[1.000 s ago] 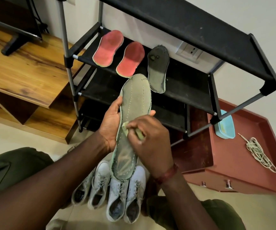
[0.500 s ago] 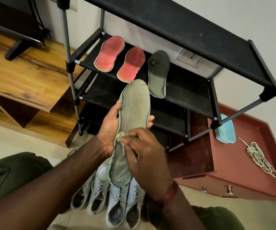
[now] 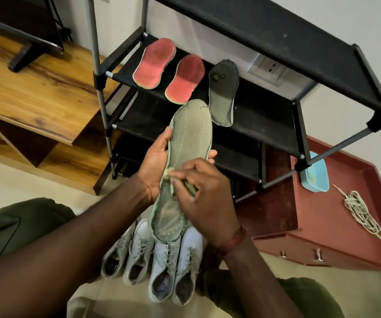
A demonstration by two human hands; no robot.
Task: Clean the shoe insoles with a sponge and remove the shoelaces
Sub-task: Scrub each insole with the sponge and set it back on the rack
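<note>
Black shoe rack [image 3: 265, 111] ahead, red cabinet [image 3: 336, 226] to its right. Four pale shoes [image 3: 164, 262] on the floor between the knees, laces in their eyelets, so the unlacing looks mostly undone. Grey-green insole [image 3: 189, 134] is held up in front of the rack, toe pointing away. It lies across the left hand [image 3: 155, 164], thumb on its left edge and fingertips curling up at the right edge. Right hand [image 3: 205, 191] is on top at mid-length, fingers bent, pinching the sponge [image 3: 170, 177].

Change: a second ago the sponge sat mid-width; it is now at the insole's left edge, beside the left palm. That reads as one cross-stroke, with scrubbing ongoing and the heel half darker, probably wet.

On the middle shelf lie two red insoles [image 3: 155, 63] and a dark grey insole [image 3: 224, 95]. A loose lace bundle [image 3: 363, 214] lies on the cabinet.
</note>
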